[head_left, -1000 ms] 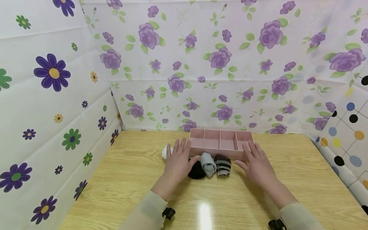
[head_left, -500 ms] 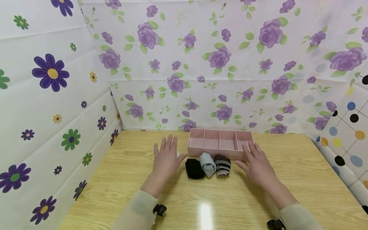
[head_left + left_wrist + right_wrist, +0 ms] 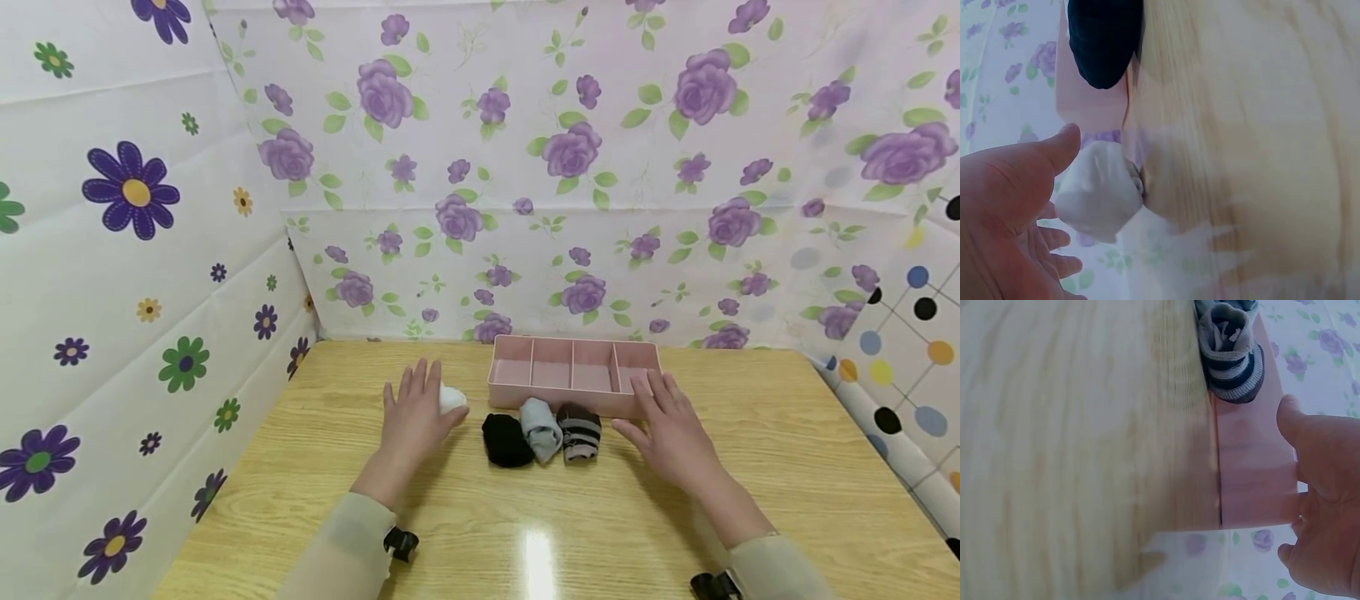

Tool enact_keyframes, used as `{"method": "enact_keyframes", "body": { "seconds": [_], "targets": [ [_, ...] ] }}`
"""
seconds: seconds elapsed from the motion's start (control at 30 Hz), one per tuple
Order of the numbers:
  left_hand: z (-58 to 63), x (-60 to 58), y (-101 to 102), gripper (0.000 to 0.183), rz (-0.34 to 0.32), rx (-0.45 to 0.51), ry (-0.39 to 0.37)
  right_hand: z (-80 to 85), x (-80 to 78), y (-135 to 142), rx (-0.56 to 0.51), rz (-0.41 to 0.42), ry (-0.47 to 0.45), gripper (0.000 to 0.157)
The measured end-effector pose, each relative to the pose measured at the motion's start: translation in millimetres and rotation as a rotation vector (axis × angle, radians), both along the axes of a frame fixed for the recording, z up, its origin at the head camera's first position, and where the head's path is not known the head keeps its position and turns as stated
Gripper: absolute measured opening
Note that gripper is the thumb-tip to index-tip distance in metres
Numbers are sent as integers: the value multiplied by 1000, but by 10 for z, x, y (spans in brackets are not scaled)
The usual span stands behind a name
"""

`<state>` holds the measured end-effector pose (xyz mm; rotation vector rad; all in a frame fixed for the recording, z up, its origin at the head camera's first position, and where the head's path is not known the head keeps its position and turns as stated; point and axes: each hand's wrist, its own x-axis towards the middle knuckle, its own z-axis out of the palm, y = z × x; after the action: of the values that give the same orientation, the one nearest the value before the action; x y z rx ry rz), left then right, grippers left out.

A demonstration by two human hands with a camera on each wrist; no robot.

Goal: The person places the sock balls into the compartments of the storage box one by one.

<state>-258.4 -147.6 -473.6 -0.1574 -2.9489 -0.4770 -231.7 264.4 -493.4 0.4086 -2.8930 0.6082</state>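
My left hand [image 3: 414, 417] reaches over the table with its fingers extended, beside a white rolled-up sock [image 3: 452, 398]. In the left wrist view the white sock [image 3: 1100, 190] sits between the thumb and the other fingers, which are not curled round it. My right hand [image 3: 675, 433] lies with straight fingers at the right front corner of a pink four-part box, a divided organizer [image 3: 551, 400]. In front of the box, side by side, are a black rolled sock [image 3: 507, 440], a light grey one [image 3: 540, 431] and a dark striped one [image 3: 581, 433].
The box's compartments show bare floors. Wooden tabletop [image 3: 465, 525] surrounds everything, bounded at the back by a cloth with purple roses [image 3: 573, 150]. Flowered cloth [image 3: 135, 275] hangs on the left and dotted cloth [image 3: 907, 358] on the right.
My left hand has moved left, off the black sock and past the white sock, which now shows on the hand's right side. My right hand has stayed at the box corner.
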Motion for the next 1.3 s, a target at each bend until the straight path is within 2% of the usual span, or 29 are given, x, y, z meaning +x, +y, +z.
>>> {"method": "enact_keyframes", "body": {
  "seconds": [0.5,0.87,1.3],
  "targets": [
    [-83,-27,-50,100,12,18,-23,-7,-3,5,-24,-5,-17,89],
    [-77,-38,-39,90,35,-5,-23,20,15,-1,-72,-12,-40,89],
    [-60,-57,-25,78,32,-1,55,2,9,-2,-84,-20,-44,89]
  ]
}}
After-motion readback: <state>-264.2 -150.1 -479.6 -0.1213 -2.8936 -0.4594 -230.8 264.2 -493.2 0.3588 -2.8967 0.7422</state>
